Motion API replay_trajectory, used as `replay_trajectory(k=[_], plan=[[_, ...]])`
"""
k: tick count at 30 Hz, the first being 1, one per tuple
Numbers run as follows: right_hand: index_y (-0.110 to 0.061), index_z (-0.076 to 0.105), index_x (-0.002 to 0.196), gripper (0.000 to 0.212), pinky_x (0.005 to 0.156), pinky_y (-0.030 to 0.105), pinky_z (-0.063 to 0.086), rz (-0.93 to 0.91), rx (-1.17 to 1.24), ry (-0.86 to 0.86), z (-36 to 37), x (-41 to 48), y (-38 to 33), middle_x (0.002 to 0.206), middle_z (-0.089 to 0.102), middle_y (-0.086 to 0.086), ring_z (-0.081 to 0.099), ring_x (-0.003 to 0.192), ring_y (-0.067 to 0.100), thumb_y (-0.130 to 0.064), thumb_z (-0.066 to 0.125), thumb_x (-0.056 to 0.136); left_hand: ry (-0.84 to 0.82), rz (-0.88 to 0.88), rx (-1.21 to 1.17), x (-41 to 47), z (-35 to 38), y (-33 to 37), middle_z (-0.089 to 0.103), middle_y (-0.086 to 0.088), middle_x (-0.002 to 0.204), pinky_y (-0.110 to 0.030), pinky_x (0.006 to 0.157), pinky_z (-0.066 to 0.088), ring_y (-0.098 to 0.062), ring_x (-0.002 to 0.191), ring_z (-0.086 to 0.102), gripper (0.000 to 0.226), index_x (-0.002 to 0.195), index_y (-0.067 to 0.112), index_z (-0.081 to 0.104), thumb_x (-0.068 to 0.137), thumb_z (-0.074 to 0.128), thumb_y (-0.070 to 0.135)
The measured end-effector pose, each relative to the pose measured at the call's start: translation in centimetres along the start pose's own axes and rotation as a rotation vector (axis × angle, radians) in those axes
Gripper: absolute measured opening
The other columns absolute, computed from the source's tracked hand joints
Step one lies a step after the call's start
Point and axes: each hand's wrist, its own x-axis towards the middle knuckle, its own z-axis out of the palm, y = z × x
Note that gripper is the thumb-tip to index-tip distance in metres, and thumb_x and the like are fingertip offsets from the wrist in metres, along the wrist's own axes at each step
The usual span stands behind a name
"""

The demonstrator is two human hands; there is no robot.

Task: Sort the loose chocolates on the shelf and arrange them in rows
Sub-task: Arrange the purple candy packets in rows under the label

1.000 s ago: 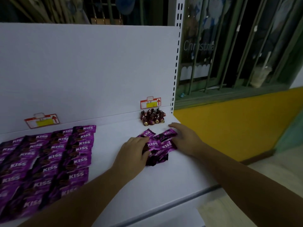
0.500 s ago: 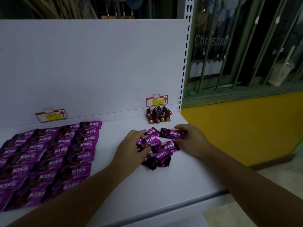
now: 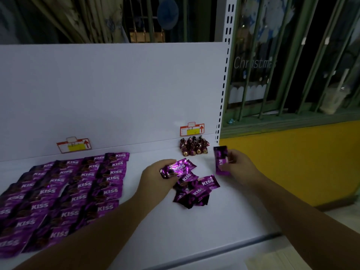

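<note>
A loose pile of purple KISS chocolate packets [image 3: 194, 191] lies on the white shelf [image 3: 175, 240], and everything else is placed from it. At the pile's upper left edge, the left hand [image 3: 155, 179] has its fingers curled round a crumpled KISS packet [image 3: 178, 168], held close over the pile's top packets; whether it touches them cannot be told. Up and to the right of the pile, the right hand [image 3: 240, 166] pinches an upright KISS packet [image 3: 221, 161] between thumb and fingers, held on end and apart from the pile. Well to the left of the pile, rows of KISS packets [image 3: 68, 191] lie flat in overlapping columns. Behind the pile, against the white back panel [image 3: 116, 94], sits a small cluster of dark foil-wrapped chocolates [image 3: 194, 148], with a red and yellow price tag [image 3: 191, 129] just above it. A second price tag [image 3: 73, 145] hangs behind and far left of the pile, over the rows. Beyond the pile to the right rise a slotted shelf upright [image 3: 226, 75] and a barred window [image 3: 292, 78]
</note>
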Motion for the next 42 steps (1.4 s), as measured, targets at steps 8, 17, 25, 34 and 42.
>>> replay_trajectory(k=[8,17,25,34,42], plan=[[0.001,0.054,0.084,0.012,0.064,0.037,0.053,0.109,0.504,-0.322,3.1,-2.6,-5.7,0.073,0.060,0.017,0.064,0.064,0.029,0.002,0.050,0.074,-0.080,-0.081,-0.171,0.2,-6.6,0.0,0.070,0.001,0.078,-0.018,0.056,0.052,-0.008,0.057,0.064,0.048,0.106,0.018,0.067,0.067,0.076,-0.008],[-0.014,0.036,0.070,0.034,0.060,0.026,0.037,-0.312,-0.034,-0.647,12.9,-5.9,-10.9,0.065,0.045,-0.003,0.038,0.059,0.013,0.005,0.064,0.070,-0.005,-0.013,0.205,-4.0,-16.4,-2.9,0.059,0.018,0.104,0.003,0.075,0.038,0.007,0.089,0.055,0.052,0.116,0.026,0.063,0.068,0.081,0.013],[-0.037,0.050,0.083,0.033,0.073,0.013,0.040,-0.827,-0.540,-0.635,20.0,-9.0,-12.5,0.092,0.054,-0.018,0.053,0.085,0.002,-0.027,0.079,0.072,-0.117,-0.071,0.557,-8.9,-25.5,-6.7,0.054,0.012,0.130,-0.004,0.086,0.026,0.006,0.098,0.040,0.052,0.131,0.032,0.048,0.083,0.066,0.037],[-0.029,0.061,0.082,0.023,0.077,0.020,0.047,-0.875,-0.493,-0.530,25.9,-10.9,-13.7,0.094,0.061,-0.015,0.059,0.089,0.003,-0.036,0.079,0.071,-0.172,-0.083,0.515,-11.6,-34.5,-10.4,0.052,0.016,0.118,-0.015,0.090,0.034,0.002,0.100,0.046,0.041,0.123,0.035,0.049,0.085,0.063,0.033],[-0.035,0.065,0.081,0.018,0.080,0.015,0.045,-0.851,-0.540,-0.446,31.5,-14.4,-13.8,0.089,0.065,-0.018,0.058,0.087,0.002,-0.043,0.075,0.068,-0.234,0.056,0.519,-15.1,-37.7,-14.9,0.035,0.033,0.103,-0.001,0.076,0.036,0.014,0.102,0.038,0.036,0.111,0.044,0.044,0.083,0.065,0.035]])
